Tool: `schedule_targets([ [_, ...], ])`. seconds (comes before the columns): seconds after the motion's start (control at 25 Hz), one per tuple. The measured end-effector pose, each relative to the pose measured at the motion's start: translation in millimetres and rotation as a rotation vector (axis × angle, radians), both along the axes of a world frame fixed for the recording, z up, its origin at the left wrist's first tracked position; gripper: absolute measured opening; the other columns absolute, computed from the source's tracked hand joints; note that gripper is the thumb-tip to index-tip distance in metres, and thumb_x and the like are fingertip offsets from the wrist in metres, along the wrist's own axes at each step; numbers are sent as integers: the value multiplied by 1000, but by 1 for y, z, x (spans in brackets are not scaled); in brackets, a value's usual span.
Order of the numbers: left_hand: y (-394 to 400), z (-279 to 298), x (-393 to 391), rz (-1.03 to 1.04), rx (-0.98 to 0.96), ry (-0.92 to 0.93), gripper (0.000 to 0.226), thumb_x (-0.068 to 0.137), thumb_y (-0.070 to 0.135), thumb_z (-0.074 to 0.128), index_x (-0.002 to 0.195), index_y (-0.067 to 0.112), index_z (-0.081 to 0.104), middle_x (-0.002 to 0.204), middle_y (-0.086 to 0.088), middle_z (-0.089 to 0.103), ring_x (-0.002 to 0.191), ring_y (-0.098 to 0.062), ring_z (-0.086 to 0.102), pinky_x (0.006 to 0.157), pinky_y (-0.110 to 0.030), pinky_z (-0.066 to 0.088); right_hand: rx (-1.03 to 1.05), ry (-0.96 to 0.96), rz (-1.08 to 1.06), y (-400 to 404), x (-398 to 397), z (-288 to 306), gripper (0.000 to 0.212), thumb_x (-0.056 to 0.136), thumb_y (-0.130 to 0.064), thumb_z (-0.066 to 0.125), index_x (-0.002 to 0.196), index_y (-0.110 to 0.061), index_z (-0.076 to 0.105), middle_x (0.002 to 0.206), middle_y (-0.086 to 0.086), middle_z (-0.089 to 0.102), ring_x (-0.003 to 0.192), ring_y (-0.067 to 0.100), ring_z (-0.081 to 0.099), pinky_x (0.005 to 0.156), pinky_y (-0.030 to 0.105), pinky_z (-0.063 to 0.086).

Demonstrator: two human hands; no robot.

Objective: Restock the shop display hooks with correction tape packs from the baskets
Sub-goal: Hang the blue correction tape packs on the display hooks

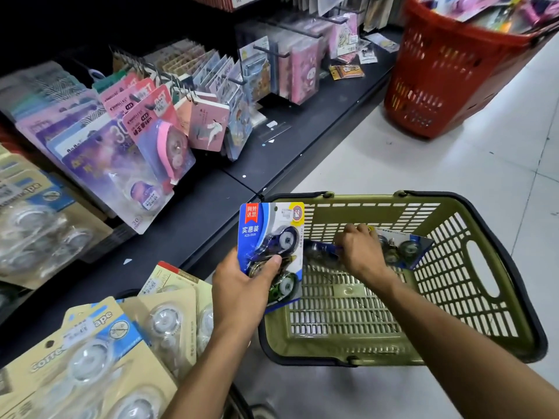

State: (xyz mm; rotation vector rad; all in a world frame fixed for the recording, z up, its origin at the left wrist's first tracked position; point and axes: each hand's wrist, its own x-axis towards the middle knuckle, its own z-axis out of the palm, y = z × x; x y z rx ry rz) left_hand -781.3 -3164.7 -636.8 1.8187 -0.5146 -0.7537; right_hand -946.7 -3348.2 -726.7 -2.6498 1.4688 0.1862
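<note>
The left hand (242,285) grips 1 blue correction tape pack (270,237). The right hand (360,252) reaches into the nearly empty green basket (453,297), its fingers closing on another pack (402,246); the red basket (447,71) looks full.

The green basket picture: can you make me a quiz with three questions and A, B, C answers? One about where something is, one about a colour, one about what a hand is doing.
1. Where is the right hand?
A. Inside the green basket
B. On a hook
C. In the red basket

2. What colour is the card of the pack in the left hand?
A. Pink
B. Blue
C. Beige

3. What is the left hand doing?
A. Resting flat on the floor
B. Hanging empty
C. Holding a pack upright

Answers:
1. A: it reaches down onto the packs left in the basket.
2. B: its card is blue.
3. C: the thumb presses on the pack's front.
</note>
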Motion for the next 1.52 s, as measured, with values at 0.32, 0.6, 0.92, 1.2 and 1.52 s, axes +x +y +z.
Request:
schedule_targets([
  [0.32, -18, 10, 1, -208, 27, -205, 12, 87, 28, 78, 95, 33, 71, 90, 17, 76, 86, -7, 73, 80, -36, 59, 144, -366, 470, -13, -79, 181, 4, 88, -24, 76, 91, -24, 78, 81, -17, 71, 73, 4, 65, 64, 26, 51],
  [0.6, -29, 30, -45, -600, 35, 271, 31, 78, 24, 88, 103, 21, 70, 93, 2, 79, 81, -11, 72, 75, -26, 58, 288, -349, 540, 13, -10, 178, 19, 83, -28, 80, 97, -22, 68, 78, -17, 62, 67, 3, 46, 64, 22, 32],
  [0.92, -23, -13, -20, -209, 190, 154, 65, 47, 49, 91, 106, 33, 69, 98, 11, 78, 91, -19, 76, 84, -48, 61, 215, -353, -412, -49, -80, 28, 46, 86, -32, 76, 122, -14, 55, 120, 10, 64, 110, 30, 61, 90, 39, 51],
  [1.2, -17, -13, -32, -192, 122, 173, 59, 56, 43, 91, 108, 31, 68, 99, 11, 78, 91, -17, 76, 84, -46, 62, 199, -8, -375, -33, -107, -19, 13, 92, -31, 67, 89, -19, 63, 89, 9, 73, 75, 25, 66, 64, 30, 47],
  [1.52, 12, 50, -15, -108, -72, 90, 38, 73, 17, 90, 105, 25, 69, 93, 11, 79, 87, -13, 76, 81, -38, 62, 140, -655, -365, 20, -91, 114, 5, 87, -18, 67, 90, -21, 70, 82, 1, 74, 78, 25, 68, 67, 37, 54],
])
